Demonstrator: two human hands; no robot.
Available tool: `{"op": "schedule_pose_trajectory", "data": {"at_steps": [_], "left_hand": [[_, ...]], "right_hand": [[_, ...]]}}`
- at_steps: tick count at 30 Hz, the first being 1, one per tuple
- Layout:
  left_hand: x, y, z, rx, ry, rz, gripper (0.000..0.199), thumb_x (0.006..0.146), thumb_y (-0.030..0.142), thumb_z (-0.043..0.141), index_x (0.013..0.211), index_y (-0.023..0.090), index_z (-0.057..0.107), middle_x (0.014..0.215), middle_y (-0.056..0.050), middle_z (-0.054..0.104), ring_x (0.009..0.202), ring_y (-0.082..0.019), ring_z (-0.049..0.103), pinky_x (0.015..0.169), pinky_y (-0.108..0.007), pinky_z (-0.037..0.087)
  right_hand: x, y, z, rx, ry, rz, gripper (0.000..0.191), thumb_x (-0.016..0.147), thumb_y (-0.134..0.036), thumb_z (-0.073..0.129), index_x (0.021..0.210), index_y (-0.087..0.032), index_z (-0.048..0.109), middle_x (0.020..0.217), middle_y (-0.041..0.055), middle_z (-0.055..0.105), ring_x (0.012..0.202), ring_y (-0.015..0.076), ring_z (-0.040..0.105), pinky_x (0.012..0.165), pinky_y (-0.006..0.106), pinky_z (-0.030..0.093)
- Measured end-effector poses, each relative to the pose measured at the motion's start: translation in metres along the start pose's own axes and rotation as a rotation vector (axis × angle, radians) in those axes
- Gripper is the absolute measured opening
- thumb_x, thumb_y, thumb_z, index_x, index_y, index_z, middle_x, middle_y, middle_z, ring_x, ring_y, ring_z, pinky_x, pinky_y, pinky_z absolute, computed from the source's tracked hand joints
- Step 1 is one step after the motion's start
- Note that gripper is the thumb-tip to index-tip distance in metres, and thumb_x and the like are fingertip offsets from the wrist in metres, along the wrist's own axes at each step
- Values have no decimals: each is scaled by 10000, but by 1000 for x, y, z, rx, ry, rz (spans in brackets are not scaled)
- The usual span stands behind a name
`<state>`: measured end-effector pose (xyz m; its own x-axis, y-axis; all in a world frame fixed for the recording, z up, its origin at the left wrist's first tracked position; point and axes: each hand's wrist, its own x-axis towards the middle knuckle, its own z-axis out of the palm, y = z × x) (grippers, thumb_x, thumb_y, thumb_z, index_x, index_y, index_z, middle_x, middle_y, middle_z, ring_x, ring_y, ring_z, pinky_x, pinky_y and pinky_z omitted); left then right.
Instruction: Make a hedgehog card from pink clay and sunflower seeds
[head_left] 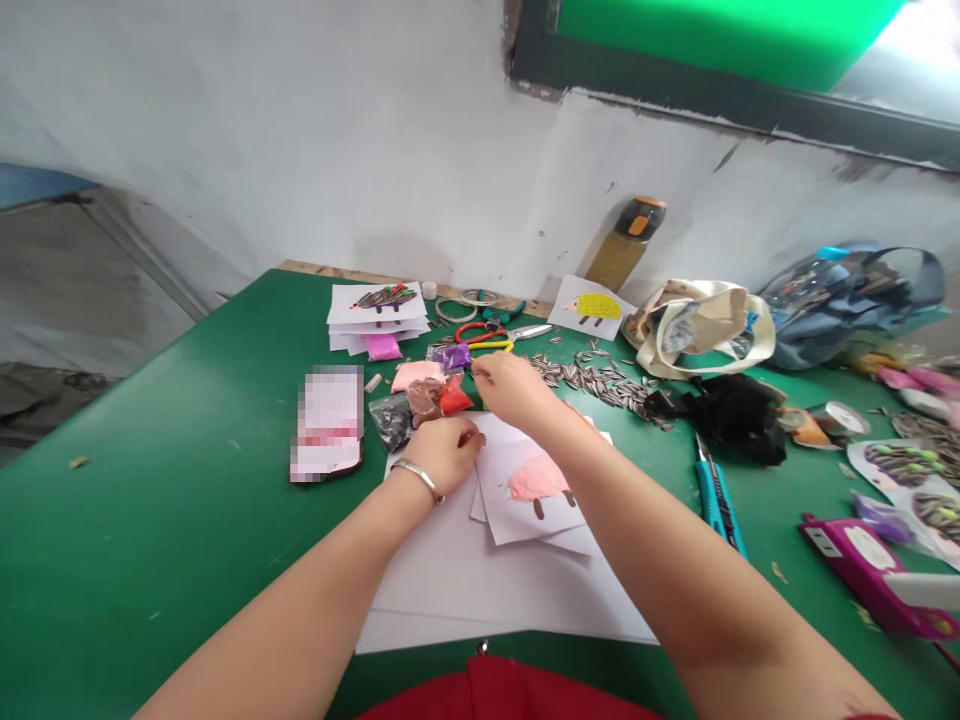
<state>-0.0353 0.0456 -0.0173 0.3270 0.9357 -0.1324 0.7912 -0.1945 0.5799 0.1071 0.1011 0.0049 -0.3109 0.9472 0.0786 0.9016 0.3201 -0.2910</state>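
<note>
My left hand (pixel 444 458), with a silver bangle at its wrist, rests at the upper left edge of the paper cards. Its fingers are curled in and whatever they may hold is hidden. Just beyond, my right hand (pixel 511 386) is closed in a pinch beside a red clay packet (pixel 454 396); its fingertips are too small to show what they hold. Below the hands lies a card (pixel 521 515) with a pink clay hedgehog body (pixel 537 478) and brown legs. Brown clay (pixel 426 398), pink clay (pixel 417 376) and a bag of dark clay (pixel 391 422) lie beside my left hand.
Sunflower seeds (pixel 600 380) are scattered behind my right forearm. Scissors (pixel 529 333) and pliers (pixel 504 318) lie at the back. A phone (pixel 326 425) is left, a teal utility knife (pixel 718 505) right. A bottle (pixel 626 242) and cloth bags (pixel 694 330) stand along the wall.
</note>
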Motion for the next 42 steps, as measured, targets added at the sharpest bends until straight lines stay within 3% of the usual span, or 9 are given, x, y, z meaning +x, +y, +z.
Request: {"op": "schedule_pose_trajectory", "data": {"at_steps": [7, 12, 18, 21, 27, 31, 35, 38, 42], "left_hand": [[0, 0, 0, -1, -29, 3, 288, 858, 279, 450, 652, 196, 633, 610, -18, 641, 604, -166, 607, 566, -257, 389], [1, -2, 1, 29, -16, 38, 296, 858, 291, 448, 644, 197, 629, 646, -24, 653, 628, -172, 599, 570, -264, 373], [1, -1, 1, 9, -29, 5, 263, 849, 294, 458, 736, 195, 674, 745, -43, 689, 692, -188, 607, 609, -275, 387], [1, -1, 1, -9, -27, -7, 258, 848, 294, 460, 767, 192, 682, 775, -47, 697, 703, -187, 609, 616, -274, 390], [1, -1, 1, -59, -15, -20, 255, 843, 287, 480, 697, 180, 659, 683, -37, 667, 646, -175, 605, 588, -265, 387], [0, 1, 2, -319, -50, -126, 364, 868, 421, 463, 658, 167, 616, 587, -15, 595, 523, -155, 598, 536, -258, 424], [-2, 5, 4, -840, -47, -230, 391, 789, 525, 595, 927, 161, 627, 801, -39, 633, 646, -172, 646, 580, -278, 517], [-3, 9, 4, -1120, -95, -208, 484, 705, 507, 714, 1026, 164, 600, 916, -54, 639, 713, -156, 646, 663, -297, 542], [-6, 11, 3, -1208, -157, -203, 440, 640, 439, 790, 897, 125, 619, 751, -28, 621, 661, -120, 602, 618, -242, 506]], "right_hand": [[29, -25, 13, -28, -139, -39, 270, 770, -187, 520, 1012, -185, 640, 1047, 106, 654, 940, 231, 586, 767, 294, 422], [33, -22, 12, -36, -201, 2, 171, 733, -209, 549, 855, -184, 665, 894, 92, 676, 812, 218, 596, 671, 281, 414], [28, -17, 8, 19, -158, -7, 155, 721, -234, 566, 862, -200, 622, 937, 65, 651, 789, 186, 565, 629, 255, 370], [25, -16, 8, 60, -156, -4, 109, 727, -173, 526, 806, -206, 593, 836, 28, 651, 697, 151, 541, 582, 238, 335], [20, -7, 3, 100, -43, 41, 91, 748, -134, 466, 708, -196, 520, 768, 39, 614, 677, 153, 505, 573, 251, 307], [-1, 0, -8, 204, 135, 134, 99, 807, -184, 416, 755, -209, 496, 760, 23, 599, 692, 155, 505, 609, 257, 334], [-37, -2, -9, 439, 305, 214, 48, 797, -252, 487, 755, -227, 488, 747, -22, 592, 701, 144, 529, 634, 254, 373], [-61, -8, -3, 597, 271, 173, 74, 819, -259, 486, 882, -242, 520, 848, -18, 614, 751, 144, 557, 656, 262, 408], [-80, -8, 2, 751, 163, 206, 156, 847, -296, 485, 967, -253, 574, 938, -6, 633, 780, 144, 576, 688, 279, 445]]}}
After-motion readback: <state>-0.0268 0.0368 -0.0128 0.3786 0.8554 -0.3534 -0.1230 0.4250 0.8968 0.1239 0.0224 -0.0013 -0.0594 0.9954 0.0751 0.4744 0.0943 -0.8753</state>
